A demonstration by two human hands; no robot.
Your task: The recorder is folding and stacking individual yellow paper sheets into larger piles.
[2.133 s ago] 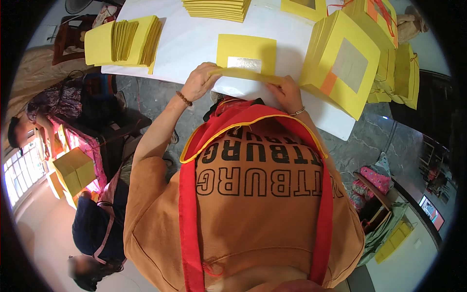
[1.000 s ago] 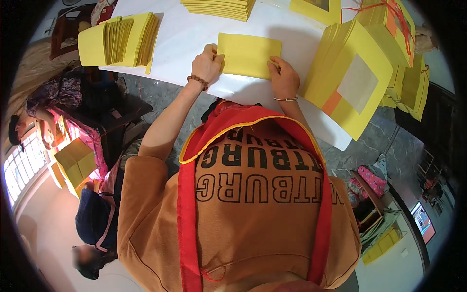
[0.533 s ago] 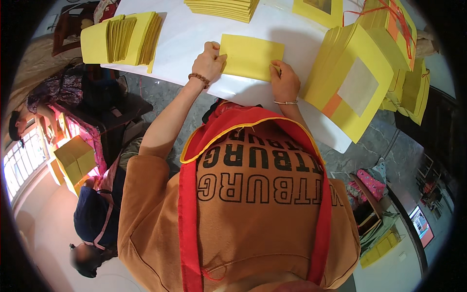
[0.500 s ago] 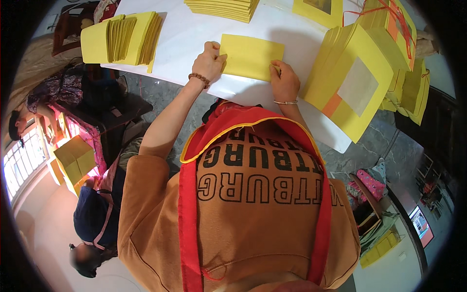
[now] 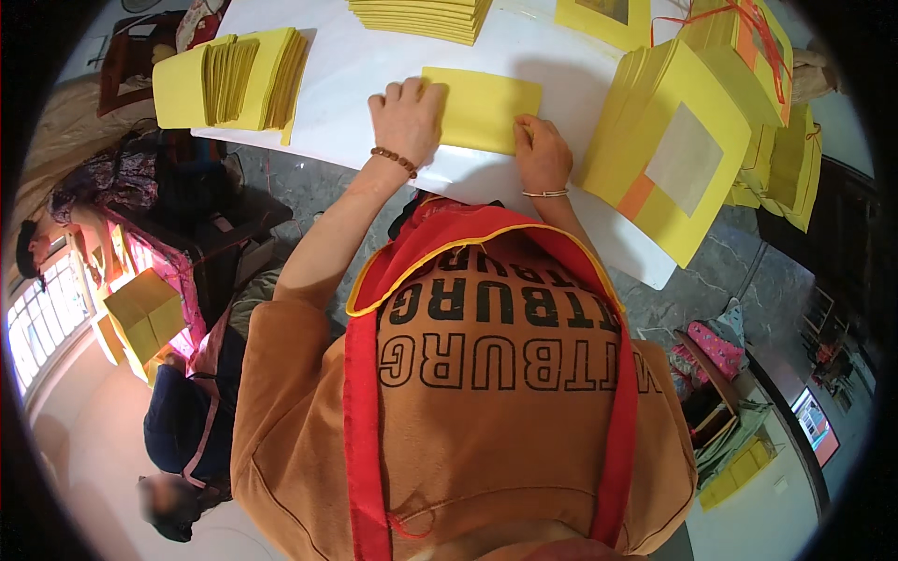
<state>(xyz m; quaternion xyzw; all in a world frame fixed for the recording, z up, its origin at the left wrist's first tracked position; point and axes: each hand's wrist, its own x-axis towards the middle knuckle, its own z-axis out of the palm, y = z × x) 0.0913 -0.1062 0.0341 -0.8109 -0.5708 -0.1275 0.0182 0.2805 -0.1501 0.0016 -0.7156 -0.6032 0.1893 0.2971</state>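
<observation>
A flat yellow paper piece, apparently folded card point(image 5: 486, 107), lies on the white tabletop point(image 5: 355, 103) in front of me. My left hand point(image 5: 409, 120) rests palm down over its left edge, fingers bent and slightly apart, thumb hidden. A brown bead bracelet circles that wrist. At the lower right corner of the paper, my right hand point(image 5: 544, 157) is closed, thumb and finger pinching the edge. To the right stands a thick stack of yellow paper folders point(image 5: 645, 140) with a grey square on its front one.
More yellow stacks sit at the far left point(image 5: 234, 79) and far middle point(image 5: 421, 19). A bundle tied with red string point(image 5: 739, 56) is at the far right. Left of the table, a person in dark clothes point(image 5: 182, 421) is near a yellow box-like stack point(image 5: 145, 313).
My left hand has turned palm down and moved onto the paper's left edge from a pinch there. The right hand keeps its hold near the same corner.
</observation>
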